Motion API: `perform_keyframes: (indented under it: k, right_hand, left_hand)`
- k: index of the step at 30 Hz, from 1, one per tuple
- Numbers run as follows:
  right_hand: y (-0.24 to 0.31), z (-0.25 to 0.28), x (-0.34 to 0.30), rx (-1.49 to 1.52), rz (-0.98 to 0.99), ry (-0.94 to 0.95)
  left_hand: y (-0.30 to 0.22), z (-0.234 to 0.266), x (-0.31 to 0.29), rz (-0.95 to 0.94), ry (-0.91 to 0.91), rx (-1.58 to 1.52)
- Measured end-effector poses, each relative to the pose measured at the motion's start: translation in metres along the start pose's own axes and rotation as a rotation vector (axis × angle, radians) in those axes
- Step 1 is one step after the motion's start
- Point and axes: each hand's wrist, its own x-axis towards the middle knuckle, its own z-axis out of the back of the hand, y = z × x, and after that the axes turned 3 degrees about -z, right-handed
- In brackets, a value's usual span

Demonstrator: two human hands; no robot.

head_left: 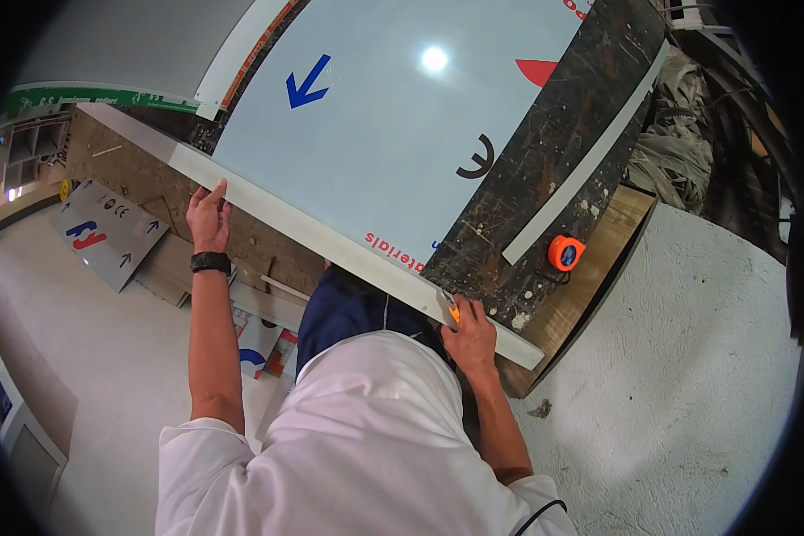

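Observation:
A long white straight bar (322, 236) lies slantwise along the near edge of a large light grey-blue panel (366, 125) with printed marks. My left hand (209, 219) grips the bar toward its left part, a fingertip resting on its top. Near the bar's right end, my right hand (471, 337) is closed around an orange utility knife (455, 313), its tip pointing at the bar. Part of the knife is hidden by my fingers.
The panel rests on a dark, scratched worktable (509, 196). On its right lie a narrow white strip (590, 165) and an orange tape measure (565, 253). Crumpled grey sheeting (674, 134) is heaped beyond. Printed panel offcuts (112, 234) lie below at left.

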Motion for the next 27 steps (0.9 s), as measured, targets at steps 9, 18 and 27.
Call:
perform_keyframes:
  k: [9,18,27]
  right_hand:
    - [-0.004,-0.006,-0.001,-0.014,0.008,-0.019]
    - [-0.001,-0.007,0.002,0.003,0.039,-0.023]
    - [0.004,-0.005,0.0,-0.028,0.11,-0.052]
  left_hand:
    - [0.001,-0.005,-0.003,-0.023,-0.05,0.002]
    - [0.006,0.011,0.005,-0.069,-0.034,-0.026]
    - [0.006,0.002,-0.004,-0.08,-0.034,-0.048]
